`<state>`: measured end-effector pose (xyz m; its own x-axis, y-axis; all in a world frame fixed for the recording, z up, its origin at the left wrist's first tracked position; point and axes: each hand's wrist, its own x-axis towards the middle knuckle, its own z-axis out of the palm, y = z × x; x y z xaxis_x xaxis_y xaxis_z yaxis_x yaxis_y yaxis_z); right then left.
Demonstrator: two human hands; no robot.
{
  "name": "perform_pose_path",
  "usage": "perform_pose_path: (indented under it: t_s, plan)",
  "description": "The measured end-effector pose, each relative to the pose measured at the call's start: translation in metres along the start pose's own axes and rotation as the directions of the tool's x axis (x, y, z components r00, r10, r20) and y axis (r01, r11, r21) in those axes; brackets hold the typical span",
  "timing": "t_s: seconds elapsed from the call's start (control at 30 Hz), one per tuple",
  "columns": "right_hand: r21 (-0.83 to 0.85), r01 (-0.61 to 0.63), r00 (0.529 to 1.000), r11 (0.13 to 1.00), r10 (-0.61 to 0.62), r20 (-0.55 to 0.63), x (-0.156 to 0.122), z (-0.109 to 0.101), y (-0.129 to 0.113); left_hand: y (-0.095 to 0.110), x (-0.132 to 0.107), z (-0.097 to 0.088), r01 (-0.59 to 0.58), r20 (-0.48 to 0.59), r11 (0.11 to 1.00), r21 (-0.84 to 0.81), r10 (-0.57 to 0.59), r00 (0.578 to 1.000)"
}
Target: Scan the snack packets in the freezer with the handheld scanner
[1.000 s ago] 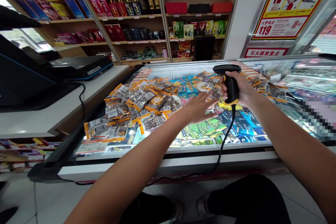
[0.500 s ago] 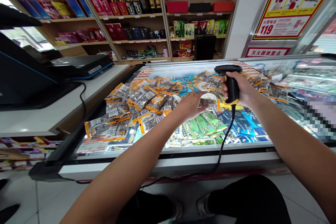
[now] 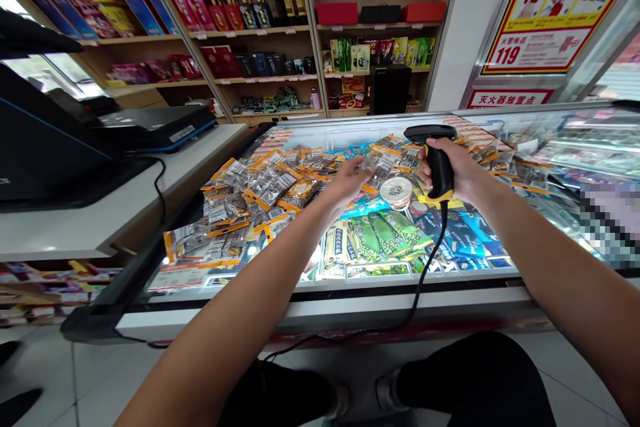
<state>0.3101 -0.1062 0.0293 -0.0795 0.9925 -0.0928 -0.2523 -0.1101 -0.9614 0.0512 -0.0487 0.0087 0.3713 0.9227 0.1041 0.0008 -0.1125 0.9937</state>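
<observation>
My right hand [image 3: 457,170] grips the handle of a black and yellow barcode scanner [image 3: 434,157], held upright over the glass freezer lid [image 3: 320,277]; its black cable [image 3: 425,260] hangs down over the front edge. My left hand [image 3: 350,180] is raised just left of the scanner, fingers pinched on a small clear snack packet with an orange edge [image 3: 377,170]. Several like packets [image 3: 255,197] lie heaped on the lid to the left. Under the glass sit a round tub [image 3: 396,190] and green packs [image 3: 380,237].
A white counter [image 3: 100,220] with a black till and a flat black device [image 3: 150,127] stands to the left. Wooden shelves [image 3: 280,30] of boxed goods and bottles fill the back wall. A yellow and red poster [image 3: 545,7] hangs at right. My legs show below.
My left hand has picked a packet off the lid and lifted it up toward the scanner. The round tub under the glass now shows. The scanner stayed almost still.
</observation>
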Motion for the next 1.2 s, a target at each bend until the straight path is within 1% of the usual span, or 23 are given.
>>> perform_pose_path:
  t_s: [0.07,0.1,0.17,0.23,0.3,0.37,0.43,0.53,0.67,0.77,0.83,0.9,0.93,0.97,1.0,1.03,1.07,1.1,1.13,1.17,1.2]
  plan:
    - [-0.011,0.002,0.999,1.0,-0.002,0.043,-0.003,0.0,-0.001,0.005,0.003,0.0,0.082,-0.104,0.975,-0.205,-0.105,0.989]
    - [-0.024,-0.004,0.997,1.0,0.005,0.079,-0.005,0.001,-0.001,0.007,0.004,-0.002,0.11,-0.13,0.952,-0.286,-0.152,0.98]
    - [-0.073,-0.023,0.984,0.997,0.035,0.175,-0.009,0.001,-0.001,0.011,0.005,-0.005,0.092,-0.167,0.912,-0.401,-0.172,0.971]
    - [-0.15,-0.04,0.957,0.988,0.081,0.278,-0.012,0.002,0.001,0.013,0.004,-0.008,0.072,-0.183,0.889,-0.453,-0.171,0.968]
    - [-0.225,-0.028,0.928,0.974,0.109,0.355,-0.014,0.002,0.003,0.013,0.002,-0.01,0.063,-0.2,0.877,-0.477,-0.178,0.963]
    - [-0.268,0.002,0.918,0.963,0.105,0.384,-0.014,0.002,0.006,0.013,0.001,-0.01,0.075,-0.206,0.866,-0.495,-0.201,0.958]
    - [-0.284,0.025,0.92,0.958,0.089,0.382,-0.012,0.001,0.008,0.012,0.002,-0.009,0.092,-0.204,0.86,-0.502,-0.221,0.954]
    - [-0.29,0.024,0.924,0.957,0.089,0.371,-0.011,0.0,0.01,0.011,0.004,-0.007,0.106,-0.212,0.866,-0.488,-0.235,0.949]
    - [-0.285,0.017,0.926,0.958,0.093,0.365,-0.012,0.0,0.01,0.009,0.006,-0.007,0.111,-0.207,0.884,-0.454,-0.225,0.952]
    - [-0.289,0.034,0.923,0.957,0.081,0.376,-0.013,0.001,0.01,0.006,0.007,-0.007,0.107,-0.18,0.882,-0.458,-0.21,0.961]
    - [-0.299,0.047,0.922,0.953,0.074,0.38,-0.014,0.001,0.01,0.004,0.007,-0.007,0.11,-0.184,0.887,-0.448,-0.212,0.96]
    - [-0.303,0.039,0.924,0.952,0.081,0.374,-0.014,0.002,0.01,0.005,0.008,-0.009,0.098,-0.231,0.933,-0.347,-0.186,0.955]
    - [-0.299,0.029,0.926,0.954,0.088,0.368,-0.013,0.003,0.01,0.007,0.008,-0.012,0.073,-0.265,0.966,-0.25,-0.14,0.954]
    - [-0.29,0.018,0.93,0.957,0.09,0.357,-0.013,0.004,0.009,0.009,0.008,-0.016,0.031,-0.299,0.992,-0.12,-0.066,0.952]
    - [-0.273,0.014,0.938,0.962,0.082,0.337,-0.013,0.006,0.008,0.012,0.008,-0.02,-0.025,-0.319,0.999,0.036,0.035,0.947]
    - [-0.249,0.015,0.95,0.968,0.064,0.307,-0.013,0.007,0.007,0.015,0.008,-0.026,-0.08,-0.315,0.974,0.212,0.146,0.938]
    - [-0.219,0.022,0.963,0.976,0.038,0.265,-0.012,0.009,0.005,0.018,0.008,-0.033,-0.117,-0.291,0.912,0.394,0.245,0.925]
    - [-0.184,0.032,0.977,0.982,0.008,0.213,-0.012,0.01,0.003,0.021,0.007,-0.04,-0.125,-0.249,0.811,0.571,0.316,0.915]
    - [-0.147,0.041,0.988,0.988,-0.018,0.155,-0.012,0.011,0.001,0.024,0.006,-0.046,-0.1,-0.204,0.677,0.729,0.354,0.913]
    - [-0.113,0.047,0.995,0.992,-0.036,0.097,-0.012,0.011,-0.001,0.026,0.005,-0.052,-0.052,-0.163,0.521,0.852,0.358,0.919]
    - [-0.085,0.049,0.998,0.995,-0.044,0.051,-0.011,0.011,-0.002,0.027,0.004,-0.056,0.002,-0.136,0.363,0.932,0.343,0.93]
